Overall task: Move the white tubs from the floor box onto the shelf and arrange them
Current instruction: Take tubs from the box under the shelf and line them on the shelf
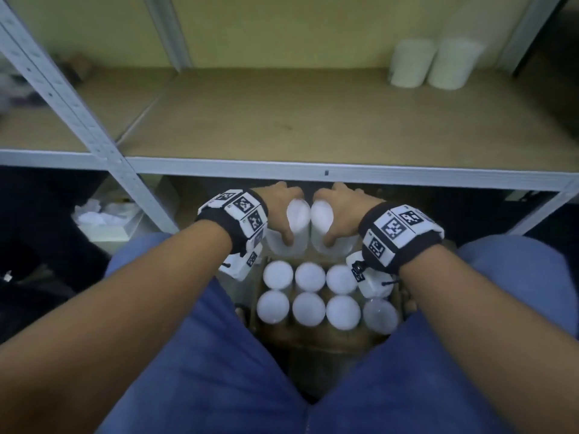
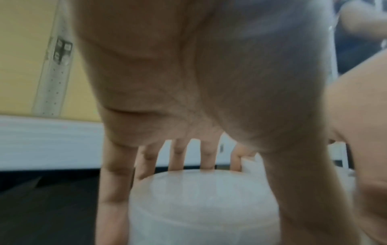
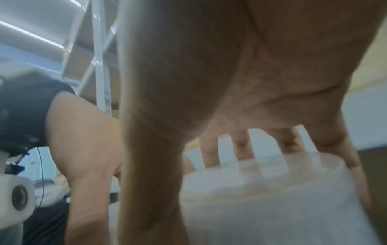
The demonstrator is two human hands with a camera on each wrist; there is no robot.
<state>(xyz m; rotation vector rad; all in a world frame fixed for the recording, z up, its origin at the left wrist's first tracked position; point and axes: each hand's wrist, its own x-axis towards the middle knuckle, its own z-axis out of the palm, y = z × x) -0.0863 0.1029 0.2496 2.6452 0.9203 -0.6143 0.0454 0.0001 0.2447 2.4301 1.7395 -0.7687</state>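
Spanning the upper half of the head view, the shelf [image 1: 313,126] is a bare brown board with a pale metal front rail, held by perforated grey uprights; one upright [image 1: 78,120] slants down across the left. At the board's back right corner stand two white tubs [image 1: 435,62], upright and just beside each other, well apart from both hands.

Below the rail, between the person's blue-clad knees, sits the floor box [image 1: 316,339], brown cardboard, open at the top. Seven tubs [image 1: 308,292] stand upright in it in two rows, three in the far row and four in the near row, their round white tops facing up and nearly touching.

Just beyond those rows, under the rail's edge, two more tubs stand side by side, touching or nearly so. The left hand [image 1: 280,208] grips the left tub [image 1: 296,227] from above and from its outer side, thumb down the near wall, fingers wrapped over the far wall; the left wrist view shows its fingertips [image 2: 207,159] curling past the top rim. The right hand [image 1: 343,208] grips the right tub [image 1: 322,227] in mirror fashion, thumb on the near wall, and the right wrist view shows its fingers [image 3: 243,147] over the far rim. Whether either tub rests in the box or is raised cannot be told.

Each wrist wears a black band with black-and-white markers [image 1: 242,211].
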